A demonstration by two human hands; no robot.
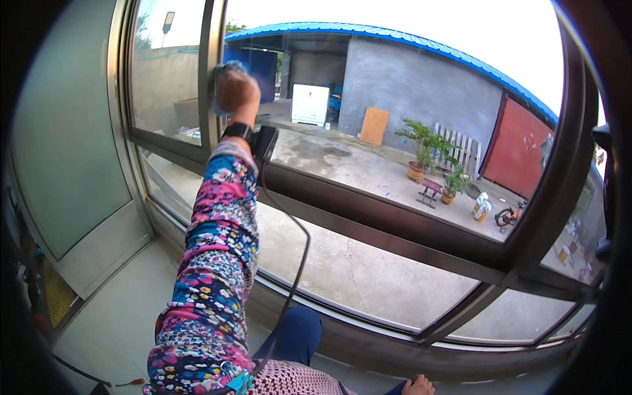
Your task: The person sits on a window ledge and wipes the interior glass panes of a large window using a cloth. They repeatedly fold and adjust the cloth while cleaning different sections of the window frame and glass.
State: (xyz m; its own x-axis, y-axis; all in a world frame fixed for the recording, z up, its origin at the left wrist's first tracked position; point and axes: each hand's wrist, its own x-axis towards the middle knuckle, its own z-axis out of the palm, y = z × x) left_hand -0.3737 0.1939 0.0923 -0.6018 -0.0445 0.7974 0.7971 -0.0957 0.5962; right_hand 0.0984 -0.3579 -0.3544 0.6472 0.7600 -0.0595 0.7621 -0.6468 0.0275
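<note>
My left hand (pixel 238 93) is raised to the window, closed on a bluish cloth (pixel 220 106) that lies against the left edge of the large glass pane, beside the metal window frame (pixel 213 74). A black strap and a small dark device with a cable are on that wrist, below a floral sleeve (pixel 222 212). At the bottom edge, my right hand (pixel 418 385) is low beside my dark blue trouser leg, partly cut off by the picture; whether it holds something is not visible.
A frosted door panel (pixel 74 123) stands at the left. Frame bars (pixel 375 212) cross the window below the pane. A small red-handled tool (pixel 132 381) lies on the tiled floor. Beyond the glass are potted plants (pixel 423 143), a small stool (pixel 429 192) and a white cabinet (pixel 310 103).
</note>
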